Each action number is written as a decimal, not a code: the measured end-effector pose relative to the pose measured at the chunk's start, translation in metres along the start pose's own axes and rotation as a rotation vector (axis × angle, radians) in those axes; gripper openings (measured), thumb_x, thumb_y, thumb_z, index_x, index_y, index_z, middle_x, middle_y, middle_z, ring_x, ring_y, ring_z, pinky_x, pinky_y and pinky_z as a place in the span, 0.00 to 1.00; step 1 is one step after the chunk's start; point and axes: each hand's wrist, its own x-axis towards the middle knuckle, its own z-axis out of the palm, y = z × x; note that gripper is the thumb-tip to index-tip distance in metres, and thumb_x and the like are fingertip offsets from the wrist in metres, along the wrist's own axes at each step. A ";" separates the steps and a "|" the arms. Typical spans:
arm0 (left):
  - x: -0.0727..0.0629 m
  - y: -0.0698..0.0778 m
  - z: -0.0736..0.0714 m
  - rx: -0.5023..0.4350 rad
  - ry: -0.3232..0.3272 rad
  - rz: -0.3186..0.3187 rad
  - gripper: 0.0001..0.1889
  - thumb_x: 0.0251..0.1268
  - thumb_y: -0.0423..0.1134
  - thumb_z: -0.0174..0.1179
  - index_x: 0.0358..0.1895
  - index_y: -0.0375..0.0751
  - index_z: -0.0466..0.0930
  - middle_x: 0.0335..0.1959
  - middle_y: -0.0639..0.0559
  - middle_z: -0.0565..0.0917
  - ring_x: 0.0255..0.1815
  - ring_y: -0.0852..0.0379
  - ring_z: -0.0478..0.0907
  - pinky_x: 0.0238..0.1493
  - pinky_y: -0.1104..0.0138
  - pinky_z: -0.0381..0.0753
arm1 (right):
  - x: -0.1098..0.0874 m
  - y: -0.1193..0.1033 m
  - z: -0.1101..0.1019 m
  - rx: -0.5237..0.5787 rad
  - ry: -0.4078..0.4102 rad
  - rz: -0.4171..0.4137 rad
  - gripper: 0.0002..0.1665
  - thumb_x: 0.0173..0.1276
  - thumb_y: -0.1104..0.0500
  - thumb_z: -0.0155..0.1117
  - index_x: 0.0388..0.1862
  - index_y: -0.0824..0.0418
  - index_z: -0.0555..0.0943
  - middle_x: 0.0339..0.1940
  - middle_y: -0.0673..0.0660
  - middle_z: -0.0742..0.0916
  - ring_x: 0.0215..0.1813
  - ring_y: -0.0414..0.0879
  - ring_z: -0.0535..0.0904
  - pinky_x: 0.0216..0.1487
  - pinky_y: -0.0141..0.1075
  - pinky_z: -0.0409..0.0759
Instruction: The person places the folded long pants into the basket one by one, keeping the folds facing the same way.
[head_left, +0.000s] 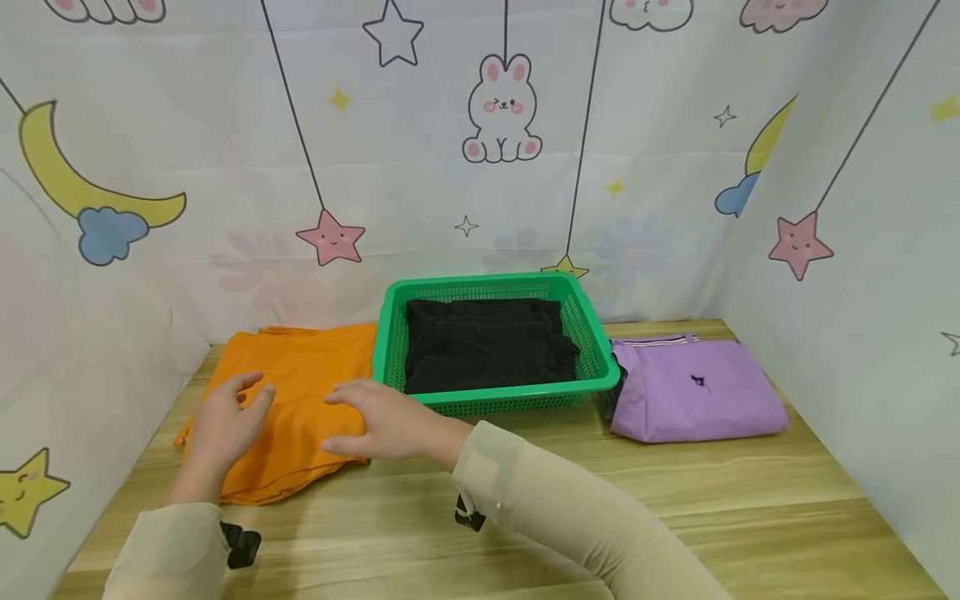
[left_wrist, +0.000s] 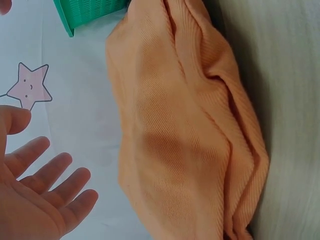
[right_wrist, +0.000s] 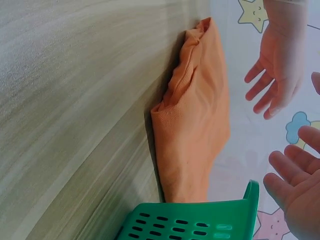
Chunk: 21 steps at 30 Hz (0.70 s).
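A folded orange cloth garment (head_left: 292, 367) lies on the table at the left, its layered edge showing in the left wrist view. Over its left side hovers my left hand (head_left: 228, 421), fingers spread and loosely bent, holding nothing. My right hand (head_left: 390, 421) reaches in from the right above the garment's right side, thumb and fingers apart with nothing between them. In the right wrist view both hands appear raised above the orange cloth (right_wrist: 192, 120). The green plastic basket (head_left: 495, 400) stands just beyond my right hand, with folded black clothing (head_left: 487, 346) inside.
A folded purple garment (head_left: 697, 392) with a small dark mark lies right of the basket, a dark piece peeking out at its left side. Behind the wooden table (head_left: 420, 533) hangs a white printed curtain (head_left: 450, 183), which also borders both sides.
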 end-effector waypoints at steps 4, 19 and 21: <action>0.000 -0.001 0.000 -0.004 0.006 -0.013 0.34 0.73 0.56 0.38 0.70 0.31 0.59 0.67 0.25 0.61 0.63 0.27 0.61 0.52 0.38 0.70 | -0.001 -0.003 0.001 0.009 -0.009 0.005 0.37 0.68 0.35 0.51 0.71 0.50 0.65 0.73 0.48 0.65 0.75 0.42 0.57 0.72 0.35 0.60; 0.001 -0.004 -0.003 -0.024 0.021 -0.039 0.33 0.73 0.54 0.39 0.69 0.29 0.59 0.66 0.24 0.61 0.63 0.27 0.61 0.55 0.38 0.68 | 0.000 -0.002 0.006 -0.001 -0.011 -0.016 0.36 0.68 0.35 0.50 0.70 0.51 0.65 0.73 0.49 0.66 0.74 0.41 0.58 0.72 0.34 0.60; 0.001 -0.004 -0.003 -0.024 0.025 -0.038 0.33 0.73 0.54 0.39 0.69 0.28 0.60 0.66 0.24 0.62 0.62 0.27 0.61 0.55 0.38 0.68 | 0.001 -0.002 0.007 0.004 -0.014 -0.015 0.37 0.68 0.35 0.50 0.70 0.50 0.65 0.73 0.49 0.66 0.74 0.41 0.58 0.72 0.34 0.60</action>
